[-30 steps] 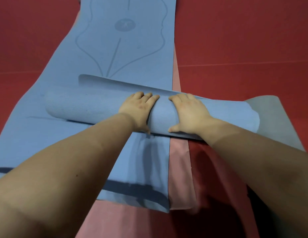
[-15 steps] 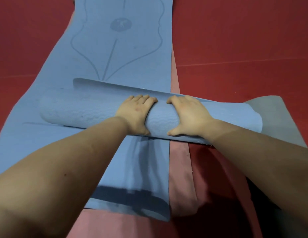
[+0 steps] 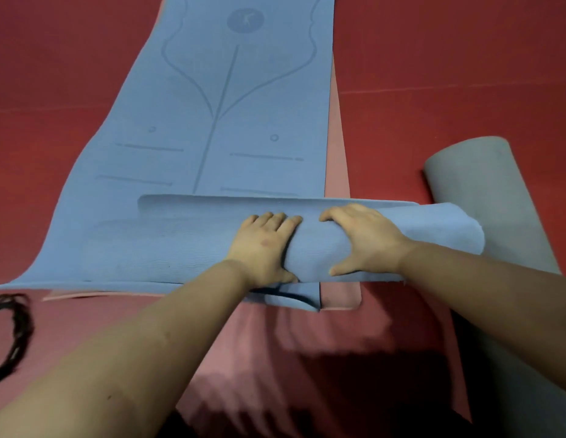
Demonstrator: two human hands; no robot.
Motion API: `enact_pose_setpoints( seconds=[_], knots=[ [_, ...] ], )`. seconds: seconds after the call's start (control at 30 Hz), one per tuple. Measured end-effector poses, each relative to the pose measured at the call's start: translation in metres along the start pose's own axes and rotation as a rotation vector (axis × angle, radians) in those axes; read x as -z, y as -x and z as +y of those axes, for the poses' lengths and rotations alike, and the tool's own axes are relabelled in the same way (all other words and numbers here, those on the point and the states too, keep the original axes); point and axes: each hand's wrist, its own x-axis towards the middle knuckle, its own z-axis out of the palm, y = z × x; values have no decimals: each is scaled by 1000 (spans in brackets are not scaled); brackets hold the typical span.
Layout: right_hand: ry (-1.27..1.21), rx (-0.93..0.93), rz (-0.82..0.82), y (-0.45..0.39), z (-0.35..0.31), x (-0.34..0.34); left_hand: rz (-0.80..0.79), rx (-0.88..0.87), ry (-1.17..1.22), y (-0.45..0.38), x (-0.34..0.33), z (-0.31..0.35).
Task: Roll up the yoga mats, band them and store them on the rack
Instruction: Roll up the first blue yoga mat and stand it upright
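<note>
Since the last frame the roll has travelled forward along the blue mat [image 3: 218, 99] and my view has lifted, so more of the printed lines ahead now show and a loop of dark bands [image 3: 13, 333] has come into view on the red floor [image 3: 449, 58] at the far left. I judge the task is early: the roll [image 3: 167, 245] is only part made, most of the blue mat lies flat ahead of it, and nothing is banded or stored; I see no rack. The roll sits crooked, with its right end poking out past the mat's edge, so I expect it needs squaring. My left hand [image 3: 262, 248] lies on top of the roll near its middle, fingers laid over the far side and thumb tucked under the near edge, holding it. My right hand [image 3: 363, 241], just beside it, is spread over the roll with the thumb low on the near face, also holding it. Under the blue mat a pink mat [image 3: 335, 159] shows along the right edge and toward me, not rolled. Further right a grey mat [image 3: 483, 197] lies partly curled, near the roll's right end and likely in its path.
</note>
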Motion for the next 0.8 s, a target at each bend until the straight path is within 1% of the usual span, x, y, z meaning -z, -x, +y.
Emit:
enact_pose_setpoints(
  seconds=[0.07, 0.13, 0.2, 0.3, 0.33, 0.4, 0.43, 0.47, 0.53, 0.6, 0.63, 0.67, 0.7, 0.77, 0.8],
  knots=[
    [-23, -37, -9, 2, -1, -3, 19, -7, 157, 5, -2, -3],
    [-52, -50, -2, -2, 3, -4, 125, -29, 256, 10, -10, -4],
    [-59, -40, -11, -5, 7, -6, 211, -11, 344, 13, -22, 0],
    [-21, -27, -11, -3, 11, -11, 226, 27, 459, 8, -31, -1],
    [1, -1, 49, 0, 11, -14, 212, 21, 470, 3, -30, -4],
    [62, 66, 272, 8, 9, -30, 163, -5, 492, -6, -24, -12],
    [62, 61, 340, 10, 7, -38, 141, -19, 497, -11, -22, -16],
    [50, 37, 366, 11, 4, -42, 118, -33, 491, -16, -19, -19],
    [5, -6, 361, 3, 3, -47, 47, -43, 468, -26, -13, -25],
    [-91, -56, 316, -9, 8, -38, 9, -3, 394, -33, -7, -26],
    [-125, -74, 269, -17, 11, -30, 57, 16, 339, -34, -7, -24],
    [-147, -79, 230, -25, 15, -22, 152, 29, 286, -30, -8, -18],
    [-163, -79, 200, -34, 20, -15, 199, 48, 263, -26, -11, -11],
    [-164, -89, 146, -47, 25, -6, 220, 62, 266, -21, -20, -3],
    [-147, -95, 145, -49, 25, -6, 209, 68, 271, -22, -23, -3]
  ],
)
